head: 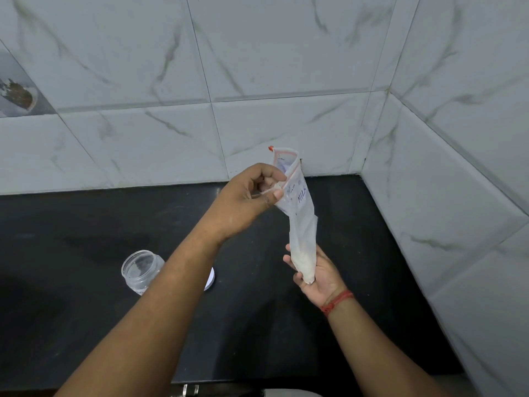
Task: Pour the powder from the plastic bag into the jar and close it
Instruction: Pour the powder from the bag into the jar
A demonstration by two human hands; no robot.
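A clear plastic zip bag (300, 213) with a red seal strip and a handwritten label hangs upright above the black counter, white powder gathered in its bottom end. My left hand (246, 202) pinches the bag's upper edge near the seal. My right hand (315, 270) cups the bag's powder-filled bottom from below; a red thread circles that wrist. An open clear jar (141, 270) stands on the counter at the left, under my left forearm. A white lid (210, 279) lies flat beside the jar, mostly hidden by that forearm.
The black counter (86, 224) ends at grey marble-patterned wall tiles (257, 81) behind and at the right, forming a corner. The counter's front edge runs along the bottom of the view, with a metal fitting (190, 389) just below it.
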